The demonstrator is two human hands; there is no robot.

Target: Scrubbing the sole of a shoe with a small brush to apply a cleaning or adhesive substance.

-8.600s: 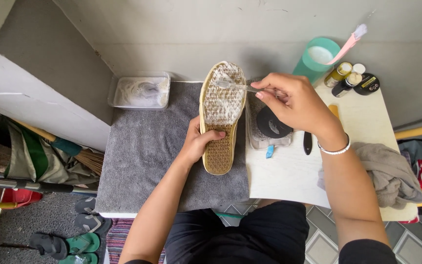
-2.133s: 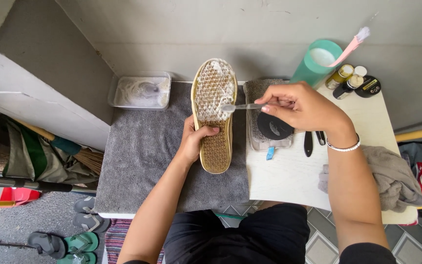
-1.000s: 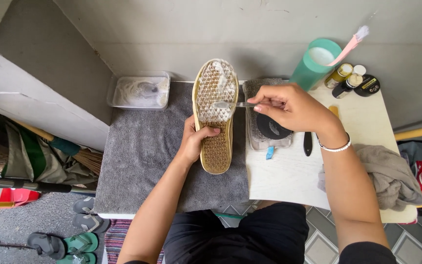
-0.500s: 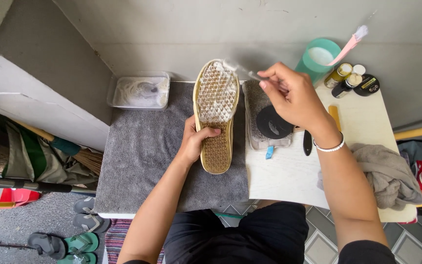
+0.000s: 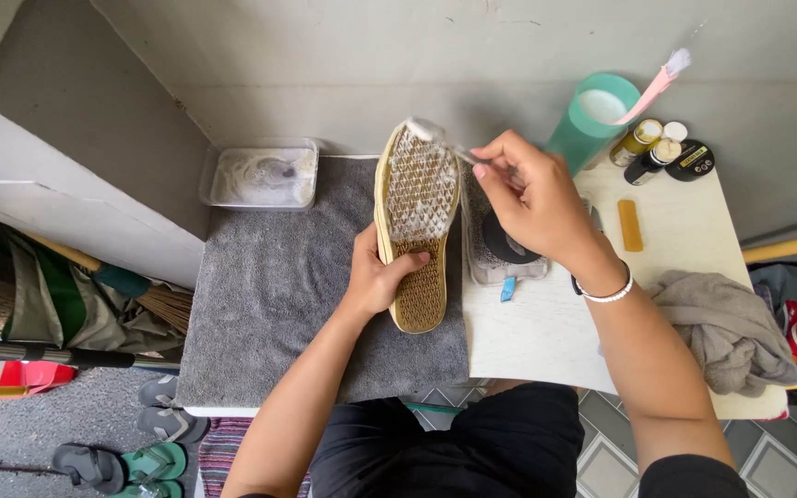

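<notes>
on a grey towel mat (image 5: 269,304), left hand (image 5: 375,277) grips an upturned tan waffle-soled shoe (image 5: 414,235); right hand (image 5: 532,198) pinches a small foamy brush (image 5: 428,131) at twelve o'clock. suds could slip the grip.

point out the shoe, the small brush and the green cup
shoe (image 5: 414,242), head view, on the foamy middle of its sole
small brush (image 5: 424,129), head view, on its bristle head at the toe
green cup (image 5: 581,129), head view, on its outer wall

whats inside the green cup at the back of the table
The tall green plastic cup holds a whitish liquid or foam, and a pink-handled brush stands in it, bristles up. The brush's lower end and the cup's bottom are hidden.
</notes>
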